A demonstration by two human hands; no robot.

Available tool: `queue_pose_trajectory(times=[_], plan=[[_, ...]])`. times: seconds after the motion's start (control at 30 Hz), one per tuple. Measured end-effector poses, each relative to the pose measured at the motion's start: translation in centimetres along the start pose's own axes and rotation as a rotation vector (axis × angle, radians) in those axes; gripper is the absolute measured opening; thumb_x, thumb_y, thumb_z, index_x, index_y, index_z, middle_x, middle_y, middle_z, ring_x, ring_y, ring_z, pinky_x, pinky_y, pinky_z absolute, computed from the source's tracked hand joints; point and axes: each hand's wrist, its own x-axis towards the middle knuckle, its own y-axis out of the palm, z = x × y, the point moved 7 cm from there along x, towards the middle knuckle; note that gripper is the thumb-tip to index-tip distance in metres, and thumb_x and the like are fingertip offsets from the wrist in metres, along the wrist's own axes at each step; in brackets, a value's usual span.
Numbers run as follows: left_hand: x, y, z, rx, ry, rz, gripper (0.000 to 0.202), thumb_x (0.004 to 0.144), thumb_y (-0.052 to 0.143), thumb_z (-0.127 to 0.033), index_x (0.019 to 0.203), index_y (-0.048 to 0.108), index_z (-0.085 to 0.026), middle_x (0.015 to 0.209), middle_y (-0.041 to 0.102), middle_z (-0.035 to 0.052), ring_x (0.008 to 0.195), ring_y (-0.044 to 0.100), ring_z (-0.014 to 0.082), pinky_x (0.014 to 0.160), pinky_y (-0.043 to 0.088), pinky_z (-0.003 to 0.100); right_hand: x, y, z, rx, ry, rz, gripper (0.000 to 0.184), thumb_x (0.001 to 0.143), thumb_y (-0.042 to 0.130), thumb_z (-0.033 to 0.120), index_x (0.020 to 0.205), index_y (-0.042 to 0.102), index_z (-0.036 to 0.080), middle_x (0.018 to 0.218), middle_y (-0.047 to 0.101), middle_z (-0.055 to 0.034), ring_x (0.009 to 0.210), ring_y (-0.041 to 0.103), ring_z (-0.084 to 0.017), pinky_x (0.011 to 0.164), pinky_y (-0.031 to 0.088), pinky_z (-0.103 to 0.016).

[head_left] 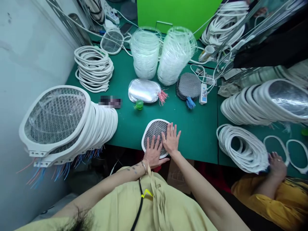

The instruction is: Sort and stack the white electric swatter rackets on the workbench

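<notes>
Though between stacks (103, 123), fingers (171, 130) on mesh (154, 129)

Assembly workshop: green workbench (197, 141), stacked racket heads (83, 123), piled frames (102, 69).

I get cool, fairly even light, glare off the silver mesh stack (143, 90) near centre, and deep shadow below the green table (197, 134). Wide-angle stretch bends the frame's sides; pixelation blots a patch left of centre.
</notes>
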Motion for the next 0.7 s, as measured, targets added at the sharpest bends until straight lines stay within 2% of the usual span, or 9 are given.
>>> queue_pose_trajectory(times=[0.13,0.37,0.47,0.53,0.6,0.67,0.7], plan=[[-0.2,1.0,0.2,-0.015,-0.008,0.032,0.097,0.085,0.040,-0.075,0.153,0.028,-0.006,0.161,0.012,0.0207,0.147,0.003,0.0443,0.115,-0.003,0.066,-0.3,1.5,-0.4,0.042,-0.007,-0.013,0.067,0.101,0.021,0.047,0.154,0.021,0.006,0.161,0.019,-0.0115,0.149,0.008,-0.023,0.120,0.011,-0.047],[-0.3,1.3,0.2,-0.102,-0.044,0.085,0.098,0.084,0.045,-0.071,0.152,0.028,-0.003,0.160,0.012,0.0214,0.147,0.001,0.0442,0.115,-0.005,0.067,-0.5,1.7,-0.4,0.189,0.046,0.021,0.067,0.100,0.026,0.046,0.155,0.018,0.009,0.162,0.012,-0.0096,0.150,0.002,-0.023,0.120,0.007,-0.049],[-0.1,0.5,-0.2,-0.184,-0.059,0.055,0.095,0.083,0.051,-0.068,0.151,0.032,-0.005,0.160,0.015,0.0206,0.148,0.002,0.0430,0.115,-0.005,0.066,0.1,1.4,-0.3,0.283,0.061,0.029,0.068,0.097,0.029,0.048,0.154,0.022,0.012,0.161,0.017,-0.0086,0.150,0.005,-0.023,0.120,0.001,-0.051],[0.1,-0.9,-0.2,-0.263,-0.066,0.026,0.092,0.083,0.053,-0.067,0.150,0.034,-0.008,0.160,0.019,0.0189,0.148,0.006,0.0406,0.117,-0.002,0.063,0.4,0.6,-0.8,0.365,0.083,0.026,0.070,0.094,0.035,0.054,0.153,0.028,0.017,0.161,0.021,-0.0057,0.150,0.007,-0.024,0.119,-0.003,-0.051],[0.4,-2.9,1.0,-0.379,-0.108,-0.006,0.085,0.085,0.053,-0.065,0.150,0.037,-0.013,0.160,0.022,0.0148,0.149,0.011,0.0356,0.120,0.003,0.057,0.1,-0.2,-2.1,0.459,0.159,0.004,0.073,0.092,0.035,0.061,0.153,0.028,0.022,0.161,0.020,-0.0028,0.150,0.007,-0.024,0.120,-0.002,-0.051],[1.0,-4.8,4.3,-0.545,-0.249,-0.039,0.076,0.089,0.047,-0.064,0.149,0.037,-0.020,0.161,0.025,0.0096,0.149,0.015,0.0296,0.122,0.009,0.049,-1.1,-0.6,-4.2,0.566,0.319,-0.030,0.073,0.094,0.026,0.064,0.154,0.024,0.023,0.162,0.020,-0.0052,0.149,0.011,-0.026,0.119,0.009,-0.051],[1.4,-5.4,6.8,-0.654,-0.378,-0.054,0.073,0.091,0.043,-0.065,0.149,0.037,-0.023,0.160,0.028,0.0076,0.149,0.018,0.0277,0.122,0.011,0.046,-2.0,-0.4,-5.3,0.624,0.422,-0.036,0.072,0.096,0.021,0.064,0.153,0.025,0.021,0.160,0.024,-0.0089,0.147,0.019,-0.027,0.118,0.016,-0.052]])
